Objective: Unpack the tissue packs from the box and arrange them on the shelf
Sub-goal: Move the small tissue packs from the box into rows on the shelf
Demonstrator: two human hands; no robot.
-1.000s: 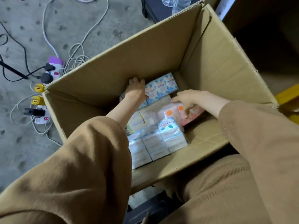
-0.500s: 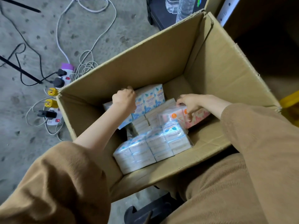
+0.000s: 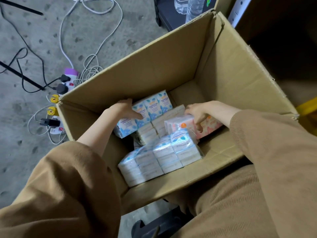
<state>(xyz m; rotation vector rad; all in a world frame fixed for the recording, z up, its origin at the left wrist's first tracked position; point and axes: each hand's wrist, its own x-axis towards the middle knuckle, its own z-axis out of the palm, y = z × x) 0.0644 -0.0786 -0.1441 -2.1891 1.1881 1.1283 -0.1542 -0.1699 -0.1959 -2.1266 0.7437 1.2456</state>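
Note:
An open cardboard box point(image 3: 171, 62) stands on the floor with several tissue bundles inside. My left hand point(image 3: 122, 109) grips the left end of a blue-and-white tissue bundle point(image 3: 151, 109), which is raised and tilted against the far wall. My right hand point(image 3: 197, 112) is closed on a pink tissue bundle point(image 3: 212, 125) at the box's right side. A clear-wrapped white tissue bundle point(image 3: 159, 157) lies at the near side of the box. More beige packs point(image 3: 151, 131) lie under the raised bundle. No shelf surface shows clearly.
Left of the box lie power strips point(image 3: 68, 79) with plugs and tangled white cables point(image 3: 89, 69) on the concrete floor. Water bottles point(image 3: 188, 6) on a dark stand sit behind the box. A yellow object point(image 3: 308, 105) is at the right edge.
My left hand went from resting on top of the blue-and-white bundle to gripping its left end and lifting it. My right hand stayed on the pink bundle.

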